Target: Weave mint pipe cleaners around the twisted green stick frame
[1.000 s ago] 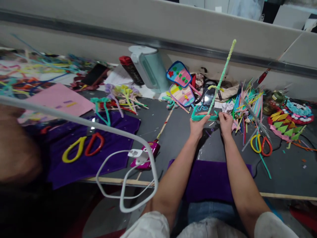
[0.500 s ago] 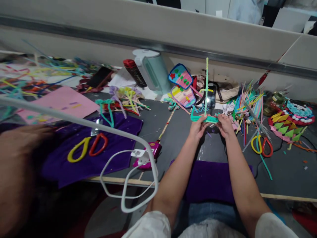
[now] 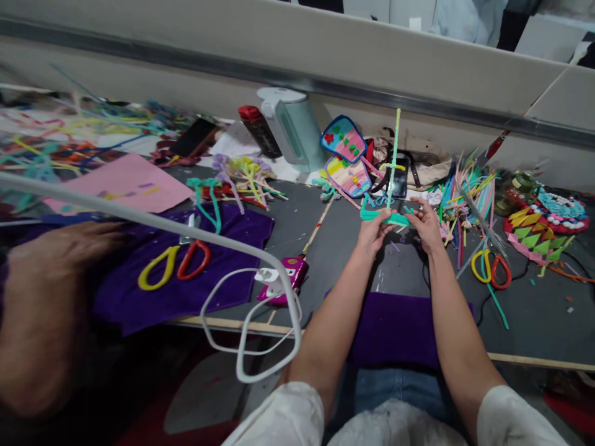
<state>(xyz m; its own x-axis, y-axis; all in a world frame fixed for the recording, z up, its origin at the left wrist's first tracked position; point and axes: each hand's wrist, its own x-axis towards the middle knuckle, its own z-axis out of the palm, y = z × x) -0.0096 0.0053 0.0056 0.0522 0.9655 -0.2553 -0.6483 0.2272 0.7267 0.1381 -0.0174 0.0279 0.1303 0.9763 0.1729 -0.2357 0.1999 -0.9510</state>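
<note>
My left hand (image 3: pixel 373 234) is closed on a teal-green pipe cleaner piece (image 3: pixel 370 214) made of rows laid side by side, its left end bent upward. From that piece rises a tall pale-green and yellow pipe cleaner stem (image 3: pixel 395 139), with a short yellow crosspiece partway up. At the piece's right end, my right hand (image 3: pixel 428 226) pinches a green pipe cleaner end (image 3: pixel 409 210), its index finger lifted. Both hands are held above the dark table (image 3: pixel 320 223). A folded purple cloth (image 3: pixel 395 328) lies between my forearms at the table edge.
A co-worker's hand (image 3: pixel 60 248) rests at left by a purple cloth (image 3: pixel 232 248) with scissors (image 3: pixel 158 267). A white curved bar (image 3: pixel 223 238) crosses in front. A kettle (image 3: pixel 297 130) stands behind; pipe cleaners (image 3: pixel 465 186) and more scissors (image 3: pixel 501 272) lie to the right.
My right hand's fingers have opened up and lifted a little at the piece's right end. My left hand keeps its hold. The co-worker's hand is lower and sharper, and the view has shifted slightly.
</note>
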